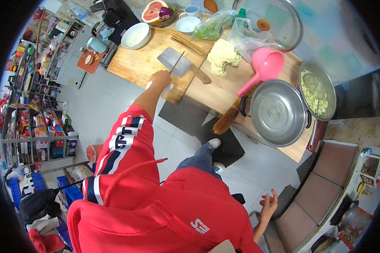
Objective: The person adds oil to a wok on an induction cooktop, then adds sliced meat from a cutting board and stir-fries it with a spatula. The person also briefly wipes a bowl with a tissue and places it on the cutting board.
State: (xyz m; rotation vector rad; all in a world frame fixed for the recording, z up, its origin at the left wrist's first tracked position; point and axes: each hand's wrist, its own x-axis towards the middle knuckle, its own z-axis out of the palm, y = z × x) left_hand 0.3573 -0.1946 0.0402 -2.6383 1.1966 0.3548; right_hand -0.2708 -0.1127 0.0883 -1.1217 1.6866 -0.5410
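Observation:
My left hand (161, 79) is closed around a thin wooden stick (178, 60), which looks like a chopstick and points up across the cleaver blade. Something white and thin (168, 89), paper or plastic, shows under that hand at the edge of the cutting board (131, 63). The cleaver (171, 60) lies flat on the board, its wooden handle reaching past the board's right edge. More chopsticks (188, 45) lie behind it. To the right sits a cauliflower head (223, 58). My right hand (269, 204) hangs low at my side with fingers apart, holding nothing.
A pink ladle (267, 64), a straw brush (226, 118) and a large metal pan (277, 112) stand right. Behind is a pot of chopped cauliflower (310, 98) with a skimmer (315, 85). A white bowl (136, 36), cut pomelo (153, 12) and plastic bags (213, 27) line the back.

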